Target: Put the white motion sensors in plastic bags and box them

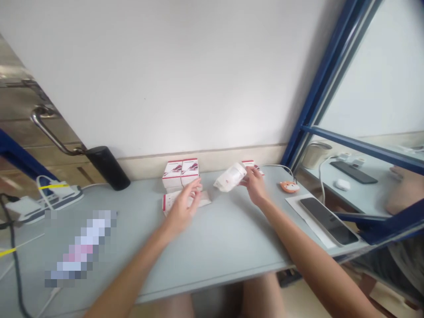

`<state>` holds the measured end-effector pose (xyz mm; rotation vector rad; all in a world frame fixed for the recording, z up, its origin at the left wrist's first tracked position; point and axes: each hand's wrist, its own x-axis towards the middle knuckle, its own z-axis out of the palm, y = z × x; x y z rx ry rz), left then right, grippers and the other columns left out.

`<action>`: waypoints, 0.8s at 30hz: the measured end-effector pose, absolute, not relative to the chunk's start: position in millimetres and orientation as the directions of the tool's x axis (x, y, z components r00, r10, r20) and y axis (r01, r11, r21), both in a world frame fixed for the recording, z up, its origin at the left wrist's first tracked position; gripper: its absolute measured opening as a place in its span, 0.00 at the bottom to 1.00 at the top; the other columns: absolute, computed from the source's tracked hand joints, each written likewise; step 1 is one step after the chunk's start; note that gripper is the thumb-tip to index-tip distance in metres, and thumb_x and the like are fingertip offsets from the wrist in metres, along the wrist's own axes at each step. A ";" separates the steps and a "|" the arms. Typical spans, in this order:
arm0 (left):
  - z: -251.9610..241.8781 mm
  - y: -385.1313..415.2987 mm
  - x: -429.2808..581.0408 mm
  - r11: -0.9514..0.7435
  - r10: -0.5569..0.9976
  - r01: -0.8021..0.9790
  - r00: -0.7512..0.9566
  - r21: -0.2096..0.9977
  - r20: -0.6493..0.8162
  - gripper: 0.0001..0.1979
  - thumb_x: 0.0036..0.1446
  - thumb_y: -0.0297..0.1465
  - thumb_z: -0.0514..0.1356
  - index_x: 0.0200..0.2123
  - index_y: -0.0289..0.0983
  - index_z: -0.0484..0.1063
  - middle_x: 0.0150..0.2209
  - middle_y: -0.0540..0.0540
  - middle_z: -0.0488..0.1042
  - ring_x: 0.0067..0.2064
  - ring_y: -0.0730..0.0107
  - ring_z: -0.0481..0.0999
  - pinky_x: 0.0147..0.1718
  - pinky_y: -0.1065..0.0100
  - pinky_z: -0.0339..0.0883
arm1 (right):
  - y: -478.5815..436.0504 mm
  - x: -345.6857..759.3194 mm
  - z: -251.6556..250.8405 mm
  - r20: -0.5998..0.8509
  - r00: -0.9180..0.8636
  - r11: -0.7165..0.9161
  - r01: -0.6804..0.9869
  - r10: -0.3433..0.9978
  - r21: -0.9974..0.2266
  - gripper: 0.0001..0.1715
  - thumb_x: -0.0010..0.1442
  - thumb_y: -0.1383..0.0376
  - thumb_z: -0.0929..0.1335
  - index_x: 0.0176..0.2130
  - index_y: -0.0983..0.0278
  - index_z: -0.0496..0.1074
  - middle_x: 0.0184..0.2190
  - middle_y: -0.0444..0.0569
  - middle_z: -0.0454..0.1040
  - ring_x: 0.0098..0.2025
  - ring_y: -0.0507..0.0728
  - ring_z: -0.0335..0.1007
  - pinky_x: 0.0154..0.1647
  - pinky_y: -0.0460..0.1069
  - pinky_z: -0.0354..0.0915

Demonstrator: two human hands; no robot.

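White packet [228, 179] held above a grey desk [228, 247].
Right hand [255, 183] closes narrowly on the packet's near end, thumb and fingers pinching it; the packet lies at two o'clock from the left hand [187, 205], whose fingers are parted and loosely curled by the flat box [168, 203], contact uncertain. Paired boxes [179, 172] stand at the left hand's twelve o'clock, the phone [329, 221] at the right hand's four.

On desk [212, 260], left: power strip [53, 205]; cylinder [107, 168] right of it, near wall [205, 88]. Centre rear: boxes [181, 168] side by side; front box [168, 201] before them; packet [230, 177] raised to their right. Right side: phone [329, 221] on sheet [294, 205].
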<state>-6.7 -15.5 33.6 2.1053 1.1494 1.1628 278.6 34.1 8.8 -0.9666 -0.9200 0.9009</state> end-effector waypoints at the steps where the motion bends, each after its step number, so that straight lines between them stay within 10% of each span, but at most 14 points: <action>1: 29.5 -20.3 2.3 -0.462 0.884 0.374 0.269 0.804 0.383 0.29 0.70 0.42 0.57 0.70 0.43 0.59 0.62 0.38 0.73 0.57 0.60 0.77 0.59 0.55 0.69 | 31.1 272.5 10.7 0.208 0.312 0.285 -0.228 0.927 -0.931 0.25 0.58 0.41 0.71 0.38 0.58 0.67 0.33 0.43 0.73 0.32 0.55 0.74 0.28 0.50 0.76; 6: 20.5 -25.3 21.5 -0.133 0.930 0.023 0.348 0.991 0.116 0.32 0.64 0.49 0.63 0.63 0.34 0.66 0.46 0.38 0.80 0.40 0.63 0.79 0.44 0.60 0.73 | 9.9 239.2 16.7 0.181 0.196 0.234 -0.292 0.964 -0.928 0.22 0.60 0.45 0.72 0.38 0.59 0.67 0.34 0.44 0.72 0.34 0.55 0.75 0.29 0.49 0.75; 16: 14.9 -16.5 16.7 0.055 0.897 -0.225 0.440 0.973 0.051 0.32 0.48 0.26 0.62 0.59 0.36 0.71 0.54 0.37 0.80 0.50 0.58 0.80 0.53 0.57 0.70 | 2.1 236.9 19.0 0.387 0.115 0.391 -0.006 0.915 -0.921 0.21 0.65 0.44 0.68 0.45 0.57 0.70 0.41 0.45 0.72 0.36 0.54 0.71 0.30 0.49 0.72; 24: 15.3 -24.8 20.0 0.187 0.868 -0.285 0.496 0.940 -0.022 0.20 0.62 0.38 0.66 0.55 0.37 0.73 0.53 0.38 0.79 0.45 0.61 0.82 0.50 0.58 0.71 | -13.2 233.9 36.4 0.408 0.109 0.401 0.074 0.907 -0.913 0.23 0.63 0.42 0.70 0.38 0.59 0.72 0.30 0.43 0.71 0.26 0.52 0.64 0.26 0.47 0.65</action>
